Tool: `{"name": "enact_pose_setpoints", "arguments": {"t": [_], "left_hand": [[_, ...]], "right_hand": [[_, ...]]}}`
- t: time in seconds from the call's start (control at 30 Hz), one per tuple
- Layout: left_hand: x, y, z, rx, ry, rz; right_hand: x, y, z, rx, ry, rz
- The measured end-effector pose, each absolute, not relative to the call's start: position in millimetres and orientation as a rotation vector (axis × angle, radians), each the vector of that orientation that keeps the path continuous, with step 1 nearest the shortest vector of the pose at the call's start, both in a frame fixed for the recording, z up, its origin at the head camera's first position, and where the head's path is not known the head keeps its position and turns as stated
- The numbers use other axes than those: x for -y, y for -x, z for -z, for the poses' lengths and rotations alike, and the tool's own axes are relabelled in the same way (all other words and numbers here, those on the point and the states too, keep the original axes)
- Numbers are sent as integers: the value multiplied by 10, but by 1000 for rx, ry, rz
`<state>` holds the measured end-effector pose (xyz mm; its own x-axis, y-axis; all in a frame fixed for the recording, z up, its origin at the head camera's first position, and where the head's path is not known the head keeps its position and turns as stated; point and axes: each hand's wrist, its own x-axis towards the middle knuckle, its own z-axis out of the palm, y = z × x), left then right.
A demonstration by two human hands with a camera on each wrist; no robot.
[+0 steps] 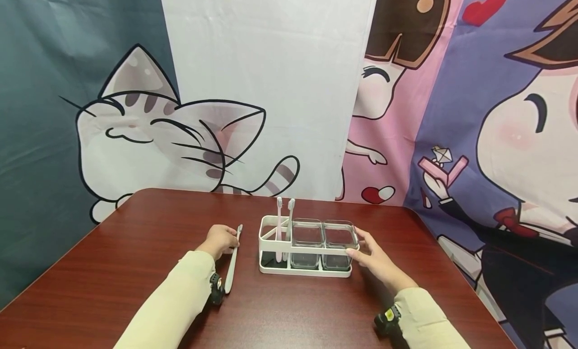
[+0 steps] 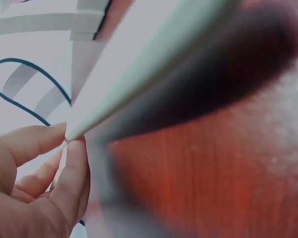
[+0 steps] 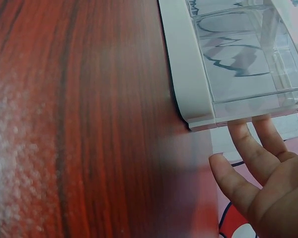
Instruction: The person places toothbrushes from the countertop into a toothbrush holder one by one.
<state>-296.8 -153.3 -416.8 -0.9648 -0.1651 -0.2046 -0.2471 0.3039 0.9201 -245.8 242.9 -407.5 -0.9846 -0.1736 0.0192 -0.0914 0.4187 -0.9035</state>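
Note:
In the head view my left hand (image 1: 220, 241) pinches a white toothbrush (image 1: 232, 268) near its head, thumb against fingers. The handle slants back toward the wrist, and in the left wrist view it looms large and blurred. To the right stands a white toothbrush holder (image 1: 306, 274) with a rail frame. Two toothbrushes, one pinkish (image 1: 278, 228) and one greyish-white (image 1: 289, 223), stand upright in its left part. Two clear cups (image 1: 307, 233) fill the rest. My right hand (image 1: 372, 256) grips the holder's right end, thumb at the front rail; in the right wrist view some fingertips touch its side.
The holder stands on a reddish-brown wooden table (image 1: 289, 309). Behind the table hangs a cloth backdrop (image 1: 271, 63) with a cartoon cat and cartoon people. A small dark camera (image 1: 217, 288) is strapped to the left wrist, another (image 1: 387, 321) to the right.

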Motion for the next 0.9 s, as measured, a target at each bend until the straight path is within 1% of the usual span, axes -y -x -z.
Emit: {"name": "enact_pose_setpoints", "arguments": {"t": [0.9], "left_hand": [[1600, 2841, 3624, -2320, 316, -2103]], "right_hand": [[-2436, 2463, 4081, -2574, 222, 1626]]}}
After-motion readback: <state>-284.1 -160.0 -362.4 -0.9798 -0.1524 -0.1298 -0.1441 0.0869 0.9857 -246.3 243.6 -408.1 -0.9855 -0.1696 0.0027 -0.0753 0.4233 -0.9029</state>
